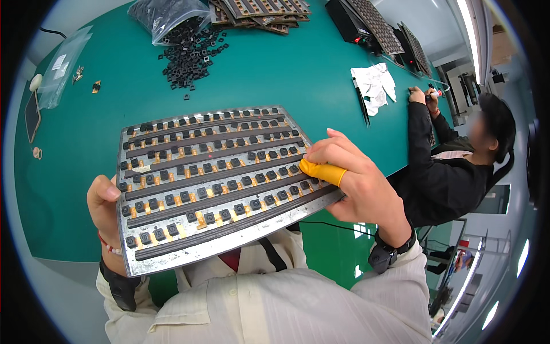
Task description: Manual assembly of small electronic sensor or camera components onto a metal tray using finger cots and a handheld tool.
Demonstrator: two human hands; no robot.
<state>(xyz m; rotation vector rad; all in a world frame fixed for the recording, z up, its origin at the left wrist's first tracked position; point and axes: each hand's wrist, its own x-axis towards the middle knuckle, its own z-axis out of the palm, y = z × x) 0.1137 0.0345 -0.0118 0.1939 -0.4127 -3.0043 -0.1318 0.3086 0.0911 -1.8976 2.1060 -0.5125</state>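
Note:
A grey metal plate (166, 265) is held tilted up in front of my body. It carries rows of small square black modules (225, 215) on gold flex tabs, with dark strips running between the rows. My left hand (105, 207) grips the plate's left edge, thumb on top and the other fingers mostly hidden beneath. At the right edge is my right hand (358, 182), closed on the plate, its thumb low at the rim. One finger wears a yellow finger cot (322, 171), and its tip rests by the modules at a row's end.
On the green table (275, 69) lie a heap of loose black parts (189, 63), a plastic bag (172, 17), stacked plates (260, 8), white paper (375, 86) and tweezers (362, 103). Clear bags (60, 69) and a phone (32, 116) lie left. Another person (452, 166) works at right.

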